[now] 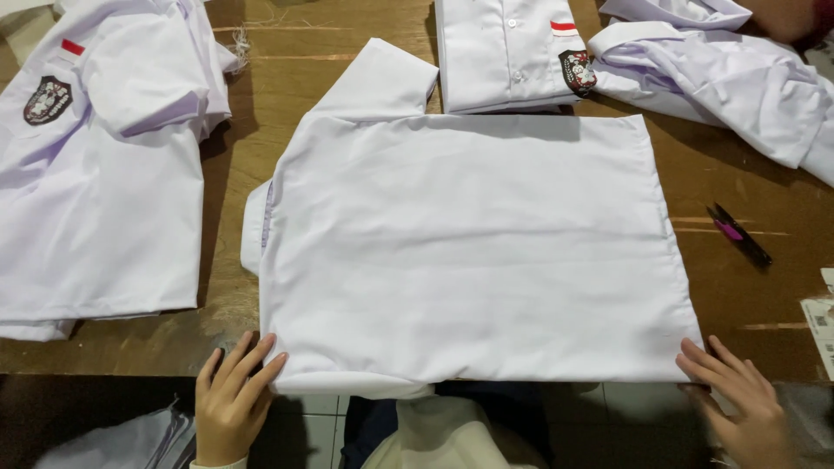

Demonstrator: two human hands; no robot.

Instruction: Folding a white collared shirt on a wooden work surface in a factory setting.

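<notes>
A white shirt (469,252) lies spread flat, back side up, in the middle of the brown wooden table (287,87), one short sleeve sticking out at the upper left. My left hand (230,399) rests with fingers apart on the shirt's near left corner at the table edge. My right hand (734,395) lies flat with fingers apart against the near right corner. Neither hand grips the cloth.
A stack of white shirts with a dark chest badge (95,165) lies at the left. A folded shirt with a badge (512,52) sits at the back, a crumpled white shirt (730,78) at the back right. Small black-and-pink thread snips (738,234) lie at the right, paper tags (821,334) at the right edge.
</notes>
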